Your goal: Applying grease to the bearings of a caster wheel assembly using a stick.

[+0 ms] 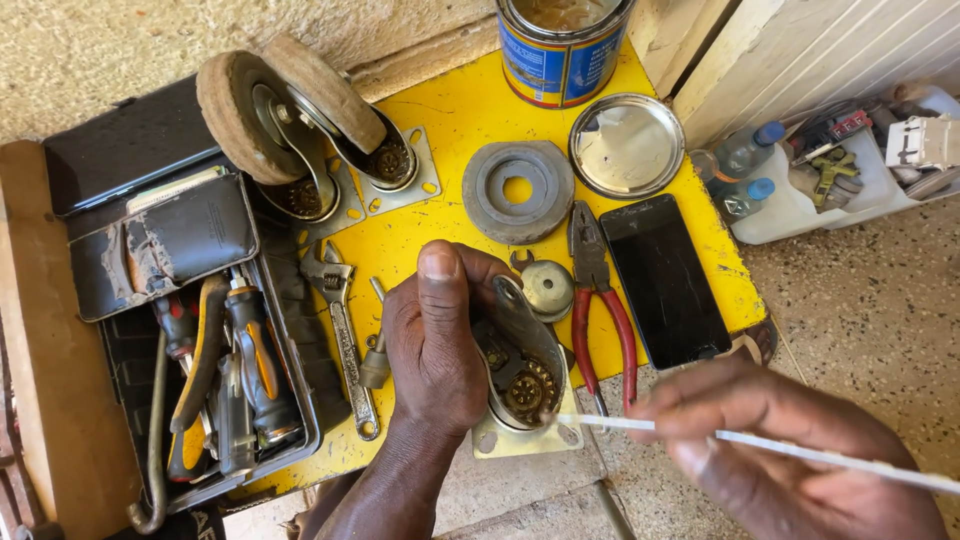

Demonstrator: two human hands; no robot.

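Yellow table [455,110], near edge: left hand [437,345] grips a metal caster bracket [520,375]; right hand [790,455] pinches a thin white stick [640,424], its tip touching the bracket's bearing.

Yellow table [455,110] stands on speckled terrazzo floor [880,300] against rough beige wall [100,40], white panelled board [820,50] at upper right, brown wooden bench [40,330] along the left, bright daylight, soft shadows.
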